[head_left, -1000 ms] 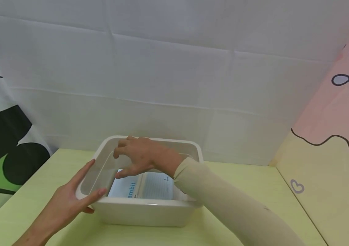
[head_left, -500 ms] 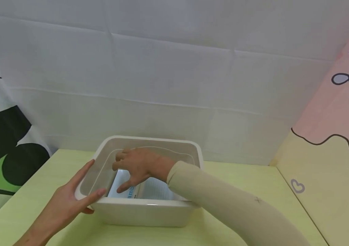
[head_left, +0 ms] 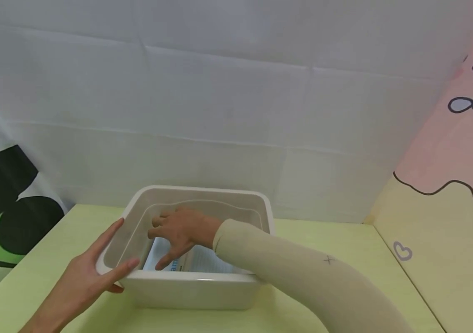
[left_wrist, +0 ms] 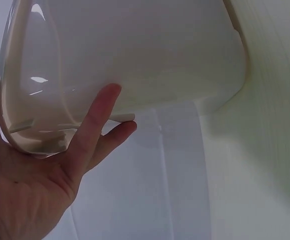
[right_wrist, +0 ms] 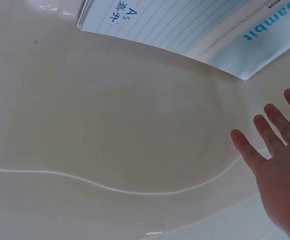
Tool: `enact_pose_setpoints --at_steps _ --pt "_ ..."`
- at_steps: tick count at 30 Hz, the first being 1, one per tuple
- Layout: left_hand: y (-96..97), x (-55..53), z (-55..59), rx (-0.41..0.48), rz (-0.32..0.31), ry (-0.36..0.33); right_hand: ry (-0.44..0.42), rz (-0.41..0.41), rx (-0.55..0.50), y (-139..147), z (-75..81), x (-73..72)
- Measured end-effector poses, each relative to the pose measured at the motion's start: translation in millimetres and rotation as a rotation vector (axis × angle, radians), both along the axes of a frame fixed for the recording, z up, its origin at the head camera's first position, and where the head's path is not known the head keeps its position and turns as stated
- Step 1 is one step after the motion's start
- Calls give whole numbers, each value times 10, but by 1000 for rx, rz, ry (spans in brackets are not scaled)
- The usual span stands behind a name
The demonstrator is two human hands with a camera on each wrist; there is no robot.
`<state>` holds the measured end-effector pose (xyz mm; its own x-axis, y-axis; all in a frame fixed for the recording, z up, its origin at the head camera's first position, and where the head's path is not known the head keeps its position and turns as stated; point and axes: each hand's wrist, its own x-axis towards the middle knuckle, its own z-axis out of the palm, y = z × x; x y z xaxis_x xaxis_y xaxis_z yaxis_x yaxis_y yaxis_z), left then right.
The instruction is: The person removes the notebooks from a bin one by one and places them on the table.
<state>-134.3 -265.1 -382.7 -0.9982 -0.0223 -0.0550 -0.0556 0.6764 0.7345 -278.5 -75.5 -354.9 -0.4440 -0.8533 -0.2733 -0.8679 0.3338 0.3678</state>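
A white plastic basin (head_left: 195,290) stands on the table. My left hand (head_left: 79,281) grips its near left corner, the thumb over the rim and the other fingers along the outside wall, as the left wrist view of the basin (left_wrist: 150,50) also shows. Inside the basin lies a pale blue notebook (head_left: 209,260) with ruled lines and "Gambit" lettering. Over the notebook and within the basin's walls hovers my right hand (head_left: 180,231), fingers spread, holding nothing. In the right wrist view that hand (right_wrist: 285,170) is apart from the notebook (right_wrist: 185,30). My forearm hides part of the basin's right side.
The pale yellow-green table (head_left: 324,240) extends to both sides of the basin. Behind it hangs a creased white cloth (head_left: 228,101). A pink and cream cartoon panel (head_left: 444,222) borders the right, and a panda-like print (head_left: 28,222) the left.
My right hand has come down and slightly left into the basin, its fingers spreading. The left hand keeps its grip on the corner. The notebook has not visibly moved.
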Motion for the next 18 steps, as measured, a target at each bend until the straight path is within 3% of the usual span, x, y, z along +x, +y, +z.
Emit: enact_pose_setpoints --at_steps 7,14,18 --pt "32 7 15 31 0 43 -7 -17 59 -77 -87 6" --pt "30 24 22 41 11 83 -104 -44 79 -120 -227 13" --pt "23 40 4 29 32 73 -115 -23 119 -143 -306 34"
